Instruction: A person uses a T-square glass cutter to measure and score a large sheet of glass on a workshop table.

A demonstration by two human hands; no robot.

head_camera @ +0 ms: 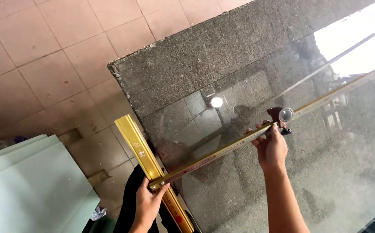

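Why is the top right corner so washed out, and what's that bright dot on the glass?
Head view: the glass sheet mirrors bright sky, blowing out the corner; the round dot is a reflected light. Dark reflections sit around the right hand on the ruler; the left hand and floor tiles are evenly lit and sharp.

No packages, signs or screens in view. Only label-like mark: small red patch [179,218] on the gold bar [141,149], at 6 o'clock in frame, low on the bar; lettering too small to make out.
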